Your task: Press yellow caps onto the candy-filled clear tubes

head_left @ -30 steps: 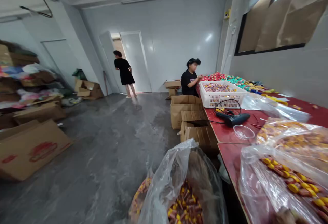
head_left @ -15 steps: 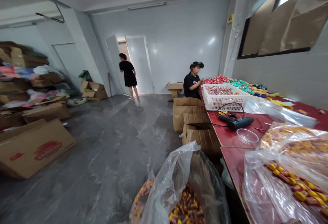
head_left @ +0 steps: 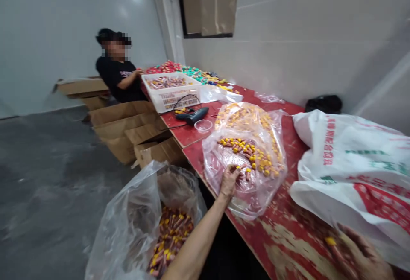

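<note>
My left hand (head_left: 229,182) reaches over a clear plastic bag (head_left: 246,203) on the red table. Its fingertips are closed on a small brown piece with a yellow cap (head_left: 238,168), at the edge of a spread of similar yellow-capped pieces (head_left: 243,148). At the lower right, my right hand (head_left: 361,250) is smeared by motion. Another yellow-capped brown piece (head_left: 330,241) shows at its fingers and appears held there. A white woven sack (head_left: 346,160) with red and green print lies just beyond that hand.
Below the table edge, a clear bag (head_left: 128,224) holds many yellow-capped pieces, beside cardboard boxes (head_left: 121,122). On the red table (head_left: 288,228) are a white crate (head_left: 173,96), a dark heat gun or dryer (head_left: 195,115) and a clear bowl (head_left: 203,126). A person (head_left: 118,75) sits at the far end.
My view has swung right and down toward the table. Both my hands, out of sight before, are now in view. The standing person by the door has left the view.
</note>
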Action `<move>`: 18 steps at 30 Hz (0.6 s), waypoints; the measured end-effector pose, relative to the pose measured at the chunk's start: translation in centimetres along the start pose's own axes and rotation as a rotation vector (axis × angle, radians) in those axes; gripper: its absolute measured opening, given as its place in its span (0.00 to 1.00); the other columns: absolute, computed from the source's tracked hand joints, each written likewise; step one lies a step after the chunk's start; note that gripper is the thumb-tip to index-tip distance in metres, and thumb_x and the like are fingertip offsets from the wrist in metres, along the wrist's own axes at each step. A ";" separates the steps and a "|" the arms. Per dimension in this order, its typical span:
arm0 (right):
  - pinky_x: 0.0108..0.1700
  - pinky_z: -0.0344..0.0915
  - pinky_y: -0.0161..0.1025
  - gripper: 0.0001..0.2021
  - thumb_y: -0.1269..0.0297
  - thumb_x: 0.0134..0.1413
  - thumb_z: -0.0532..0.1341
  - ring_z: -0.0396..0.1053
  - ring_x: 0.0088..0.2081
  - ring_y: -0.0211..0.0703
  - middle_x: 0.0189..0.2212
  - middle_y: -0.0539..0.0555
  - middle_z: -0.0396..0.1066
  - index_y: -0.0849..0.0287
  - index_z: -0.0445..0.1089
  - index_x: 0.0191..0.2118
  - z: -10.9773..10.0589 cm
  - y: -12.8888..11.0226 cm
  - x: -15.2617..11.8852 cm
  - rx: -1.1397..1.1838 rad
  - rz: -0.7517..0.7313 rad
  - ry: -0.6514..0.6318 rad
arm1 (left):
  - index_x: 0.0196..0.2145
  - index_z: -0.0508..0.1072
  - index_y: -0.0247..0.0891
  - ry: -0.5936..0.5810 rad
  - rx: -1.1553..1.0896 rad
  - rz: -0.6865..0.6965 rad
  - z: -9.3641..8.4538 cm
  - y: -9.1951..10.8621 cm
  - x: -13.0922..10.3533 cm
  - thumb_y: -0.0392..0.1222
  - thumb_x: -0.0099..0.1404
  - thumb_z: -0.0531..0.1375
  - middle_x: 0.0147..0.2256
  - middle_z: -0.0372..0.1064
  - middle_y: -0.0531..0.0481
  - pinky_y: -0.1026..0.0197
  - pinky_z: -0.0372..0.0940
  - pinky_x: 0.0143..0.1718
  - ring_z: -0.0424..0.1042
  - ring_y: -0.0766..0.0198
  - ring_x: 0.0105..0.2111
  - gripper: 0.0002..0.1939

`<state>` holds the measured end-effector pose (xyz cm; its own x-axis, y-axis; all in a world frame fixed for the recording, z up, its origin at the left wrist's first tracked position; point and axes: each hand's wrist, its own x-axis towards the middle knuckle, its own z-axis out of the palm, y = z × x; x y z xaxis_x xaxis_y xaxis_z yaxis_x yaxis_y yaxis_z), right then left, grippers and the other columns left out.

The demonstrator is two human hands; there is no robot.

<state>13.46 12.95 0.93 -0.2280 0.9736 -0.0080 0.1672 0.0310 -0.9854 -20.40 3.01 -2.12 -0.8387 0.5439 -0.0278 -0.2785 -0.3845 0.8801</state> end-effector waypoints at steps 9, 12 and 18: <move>0.42 0.68 0.38 0.26 0.56 0.48 0.66 0.69 0.39 0.44 0.37 0.52 0.70 0.55 0.64 0.53 5.6 -1.4 -7.0 0.209 -0.008 -0.173 | 0.33 0.71 0.38 -0.149 -0.114 -0.095 1.4 4.3 -5.2 0.45 0.40 0.73 0.27 0.70 0.55 0.65 0.65 0.28 0.70 0.68 0.25 0.23; 0.41 0.67 0.38 0.26 0.58 0.51 0.65 0.68 0.38 0.44 0.37 0.52 0.70 0.54 0.62 0.56 6.0 -2.3 -8.1 0.218 0.003 -0.209 | 0.31 0.73 0.38 -0.277 -0.085 -0.222 2.0 4.5 -8.7 0.43 0.41 0.73 0.27 0.72 0.53 0.64 0.66 0.28 0.70 0.66 0.25 0.19; 0.38 0.68 0.38 0.31 0.62 0.52 0.64 0.68 0.37 0.43 0.37 0.52 0.70 0.54 0.54 0.60 5.7 -3.2 -9.5 0.355 -0.038 -0.165 | 0.32 0.75 0.38 -0.397 -0.091 -0.408 3.0 2.7 -13.7 0.40 0.44 0.73 0.28 0.73 0.53 0.66 0.66 0.30 0.70 0.68 0.25 0.16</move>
<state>9.67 2.36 3.15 -0.3832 0.9231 0.0305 -0.1799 -0.0422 -0.9828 -8.27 -3.28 2.05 -0.4203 0.8930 -0.1607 -0.5962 -0.1383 0.7908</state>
